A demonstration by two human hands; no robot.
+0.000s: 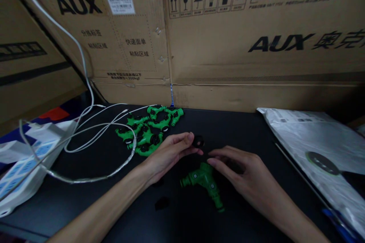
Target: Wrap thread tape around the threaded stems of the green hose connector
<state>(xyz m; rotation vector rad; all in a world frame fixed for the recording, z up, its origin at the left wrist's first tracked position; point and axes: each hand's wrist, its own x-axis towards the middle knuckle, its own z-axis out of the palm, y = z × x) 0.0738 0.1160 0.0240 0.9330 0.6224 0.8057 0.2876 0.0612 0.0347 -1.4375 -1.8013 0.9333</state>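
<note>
Head cam, only view here. The left hand is pinching a small black ring at its fingertips, just above the dark tabletop. The right hand rests with fingers curled loosely over the top end of a green Y-shaped hose connector, touching it but not really clamped on, as far as I can tell.

The connector lies flat on the tabletop between the hands. Its long axis runs diagonally: one arm points down-right toward the person, another sticks out left, and the third end is hidden under the right fingers.

Risk-wise: that ring is tiny and black on a black surface, so a slip of the pinch and it'd be hard to spot. Lighting's dim too.

A pile of green connectors sits behind, next to white cables, with cardboard boxes at the back.
</note>
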